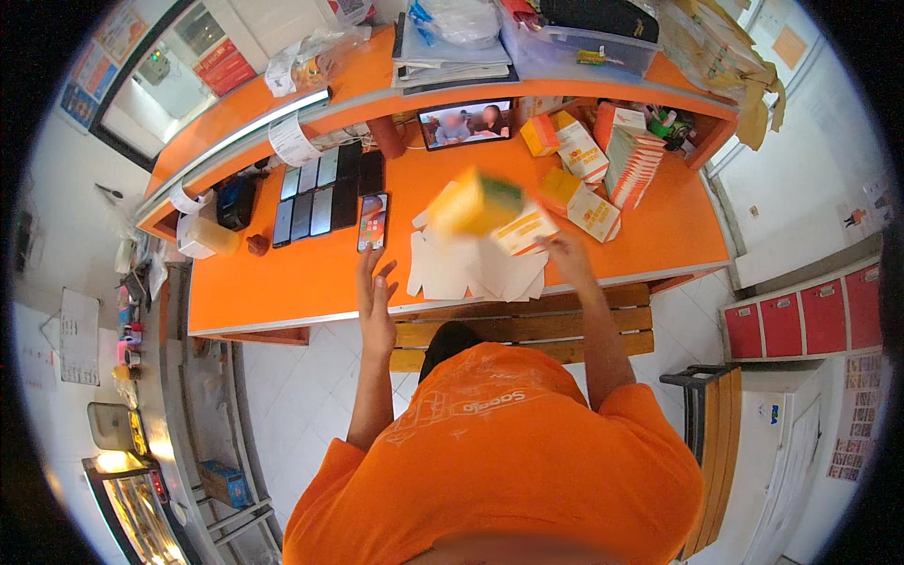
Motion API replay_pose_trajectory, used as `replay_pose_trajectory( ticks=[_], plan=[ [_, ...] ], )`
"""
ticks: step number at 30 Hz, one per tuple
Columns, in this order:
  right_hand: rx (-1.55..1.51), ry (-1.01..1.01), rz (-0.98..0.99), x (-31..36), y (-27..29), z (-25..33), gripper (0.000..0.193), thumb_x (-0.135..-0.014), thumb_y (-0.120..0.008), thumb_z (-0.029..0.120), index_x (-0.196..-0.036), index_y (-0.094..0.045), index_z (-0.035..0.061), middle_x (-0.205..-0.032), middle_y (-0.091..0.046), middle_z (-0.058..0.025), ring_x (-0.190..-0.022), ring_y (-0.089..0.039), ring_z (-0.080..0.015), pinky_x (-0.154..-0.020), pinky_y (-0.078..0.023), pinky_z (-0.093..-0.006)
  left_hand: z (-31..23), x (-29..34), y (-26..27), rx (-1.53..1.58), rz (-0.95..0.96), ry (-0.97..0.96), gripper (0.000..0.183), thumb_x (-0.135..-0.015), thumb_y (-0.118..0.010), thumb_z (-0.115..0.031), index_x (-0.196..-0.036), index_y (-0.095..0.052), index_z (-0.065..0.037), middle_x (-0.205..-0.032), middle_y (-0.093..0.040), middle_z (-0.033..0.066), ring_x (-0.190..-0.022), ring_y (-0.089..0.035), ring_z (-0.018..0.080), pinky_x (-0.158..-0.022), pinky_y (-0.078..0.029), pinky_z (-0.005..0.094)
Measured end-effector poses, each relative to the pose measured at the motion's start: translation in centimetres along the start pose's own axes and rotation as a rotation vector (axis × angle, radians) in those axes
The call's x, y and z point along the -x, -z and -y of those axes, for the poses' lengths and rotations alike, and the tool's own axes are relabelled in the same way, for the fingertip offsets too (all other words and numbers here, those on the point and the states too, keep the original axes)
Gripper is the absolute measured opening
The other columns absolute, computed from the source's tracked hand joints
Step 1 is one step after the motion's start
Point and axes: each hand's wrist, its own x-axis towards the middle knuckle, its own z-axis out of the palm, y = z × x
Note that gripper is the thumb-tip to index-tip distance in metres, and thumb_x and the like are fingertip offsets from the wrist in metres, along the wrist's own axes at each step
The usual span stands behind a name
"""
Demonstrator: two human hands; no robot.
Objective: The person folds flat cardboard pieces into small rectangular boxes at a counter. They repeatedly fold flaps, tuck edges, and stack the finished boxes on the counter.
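My left hand has its fingers apart, and one fingertip rests at the lower end of a lit phone on the orange desk. My right hand pinches the edge of a white-and-orange carton. A yellow box with a green side is smeared by motion just left of that carton, over the desk; whether anything holds it cannot be made out. Under both lie several flat, pale cardboard blanks, fanned toward the desk's front edge.
Several phones lie in rows at the left. A tablet with a lit screen stands at the back. Folded yellow-and-white boxes and a stack of cartons are at the right. A raised shelf runs behind; a wooden bench stands below.
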Motion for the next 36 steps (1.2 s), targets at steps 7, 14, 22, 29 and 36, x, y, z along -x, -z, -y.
replay_pose_trajectory(
  ticks=[7, 14, 22, 29, 36],
  plan=[
    [0.683, 0.121, -0.713, -2.2, 6.6, -5.4, 0.051, -0.087, -0.077, 0.042, -0.11, -0.069, -0.003, -0.118, -0.066, -0.0223, -0.106, -0.066, -0.0358, -0.083, -0.051, -0.0455, 0.2, 1.0, 1.3, -0.081, 0.063, 0.166, 0.057, -0.106, -0.044, -0.046, -0.154, -0.031, -0.017, -0.143, -0.048, 0.0156, -0.122, -0.058, 0.0281, -0.099, -0.047, 0.0439],
    [0.913, 0.436, -0.003, 1.6, -8.3, -5.7, 0.045, -0.083, -0.078, 0.037, -0.111, -0.071, 0.0025, -0.118, -0.065, -0.0204, -0.114, -0.059, -0.0411, -0.112, -0.039, -0.0451, 1.1, 1.2, 0.5, -0.046, 0.188, 0.29, 0.049, -0.108, -0.043, -0.041, -0.149, -0.039, -0.015, -0.138, -0.054, 0.0117, -0.117, -0.06, 0.0243, -0.096, -0.047, 0.0402],
    [0.855, 0.133, 0.163, -1.1, -9.9, -7.8, 0.024, -0.09, -0.063, 0.019, -0.102, -0.07, -0.001, -0.105, -0.069, -0.0261, -0.094, -0.066, -0.0451, -0.088, -0.055, -0.0477, 3.3, 1.7, 0.5, -0.131, 0.407, 0.222, 0.048, -0.108, -0.043, -0.041, -0.141, -0.049, -0.007, -0.135, -0.057, 0.0103, -0.122, -0.059, 0.0244, -0.102, -0.045, 0.0389],
    [0.101, 0.308, -0.086, 3.3, -10.7, 1.8, 0.011, -0.096, -0.062, 0.006, -0.101, -0.067, -0.0025, -0.092, -0.07, -0.0128, -0.078, -0.068, -0.0214, -0.069, -0.056, -0.033, 5.7, 3.2, -1.6, 0.13, 0.325, 0.414, 0.037, -0.105, -0.057, -0.025, -0.133, -0.055, -0.001, -0.129, -0.059, 0.0103, -0.117, -0.057, 0.0196, -0.102, -0.045, 0.0339],
    [-0.001, 0.403, 0.027, 6.4, -13.1, 10.1, 0.023, -0.091, -0.071, 0.007, -0.113, -0.064, 0.0015, -0.108, -0.066, -0.0112, -0.09, -0.066, -0.021, -0.073, -0.054, -0.0331, 6.0, 2.8, -4.1, 0.297, 0.231, 0.307, 0.026, -0.103, -0.06, -0.023, -0.115, -0.063, 0.0, -0.103, -0.068, 0.0039, -0.096, -0.063, 0.0118, -0.085, -0.051, 0.0268]
  ],
)
